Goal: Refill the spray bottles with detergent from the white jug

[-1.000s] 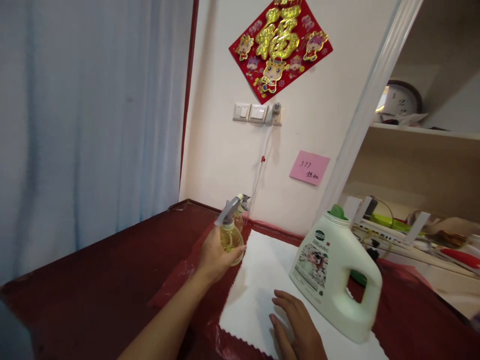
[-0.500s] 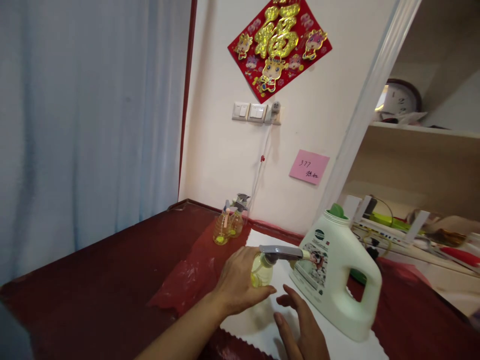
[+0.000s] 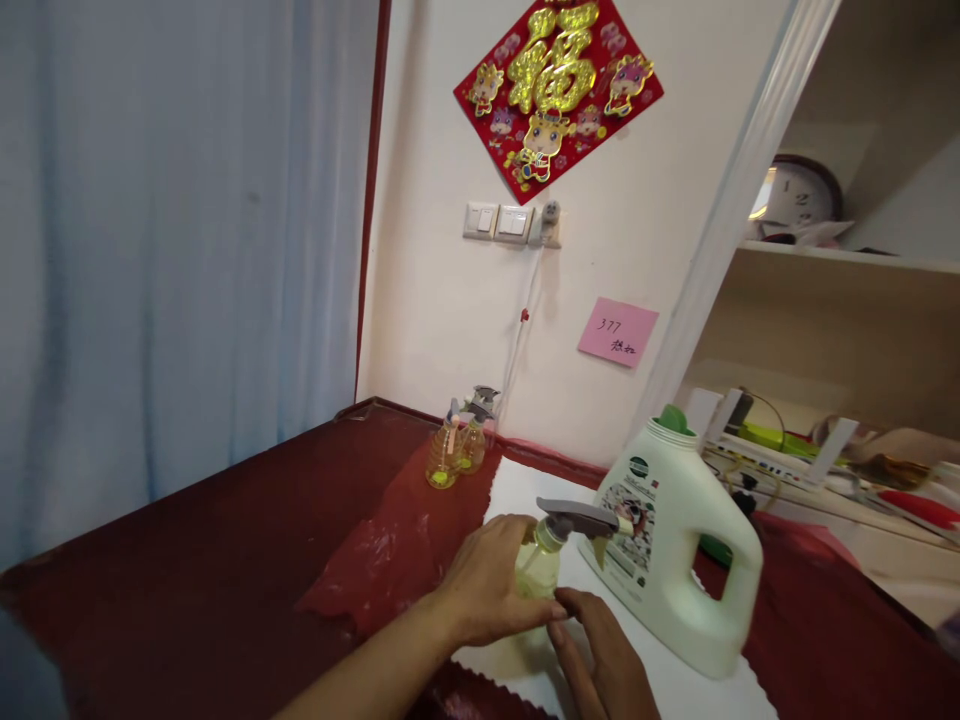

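Note:
My left hand (image 3: 491, 575) is closed around a small clear spray bottle (image 3: 538, 570) with pale yellow liquid and a grey trigger head, which points right. The bottle stands nearly upright over a white sheet, and the left palm and fingers hide part of its body. My right hand (image 3: 604, 650) has its bent fingertips against the lower right side of the bottle, beside my left thumb. Just right of the spray head stands a large pale green jug (image 3: 697, 580) with a label and a handle. Something green sits in its uncapped mouth.
More amber spray bottles (image 3: 450, 455) stand by the wall on red plastic film (image 3: 375, 545). The white sheet (image 3: 517, 490) lies under the jug on the dark red table (image 3: 247, 560). A cluttered shelf (image 3: 817, 450) is at right, a blue curtain (image 3: 180, 250) at left.
The spray bottle has turned more upright and shifted slightly right and down in my left hand. My right fingers have come in from a small gap to touch the bottle.

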A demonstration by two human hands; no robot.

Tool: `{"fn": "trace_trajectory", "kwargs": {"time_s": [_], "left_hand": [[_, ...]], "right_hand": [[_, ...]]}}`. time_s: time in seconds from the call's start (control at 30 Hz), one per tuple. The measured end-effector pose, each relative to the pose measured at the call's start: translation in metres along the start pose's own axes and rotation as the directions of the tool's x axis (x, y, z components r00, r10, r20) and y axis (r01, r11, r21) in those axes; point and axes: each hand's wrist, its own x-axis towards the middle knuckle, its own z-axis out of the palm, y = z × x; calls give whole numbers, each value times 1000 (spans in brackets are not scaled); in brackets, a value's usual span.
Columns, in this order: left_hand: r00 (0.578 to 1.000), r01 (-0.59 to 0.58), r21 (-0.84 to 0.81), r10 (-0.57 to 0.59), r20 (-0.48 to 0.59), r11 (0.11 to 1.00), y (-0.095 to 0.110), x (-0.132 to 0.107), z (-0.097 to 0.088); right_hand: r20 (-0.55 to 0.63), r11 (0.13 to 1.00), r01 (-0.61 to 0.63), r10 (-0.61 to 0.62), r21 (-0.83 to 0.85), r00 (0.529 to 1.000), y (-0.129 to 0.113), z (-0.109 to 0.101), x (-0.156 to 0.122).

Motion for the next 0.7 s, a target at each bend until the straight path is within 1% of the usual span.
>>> {"fn": "trace_trajectory", "kwargs": {"time_s": [0.1,0.3,0.47,0.7], "left_hand": [[999,21,18,-21,26,1000,-1,0,1],[1000,13,37,-14,26,999,-1,1,4],[999,14,30,-15,32,999,-1,1,5],[999,22,26,-23,44,999,1,1,4]], "right_hand": [[42,997,-72,71,28,997,-3,-2,0],[48,986,-154,150,70,987,-9,-6,2],[28,982,-172,171,81,985,-14,-7,3],[35,977,-193,191,92,981,-15,-6,4]]}}
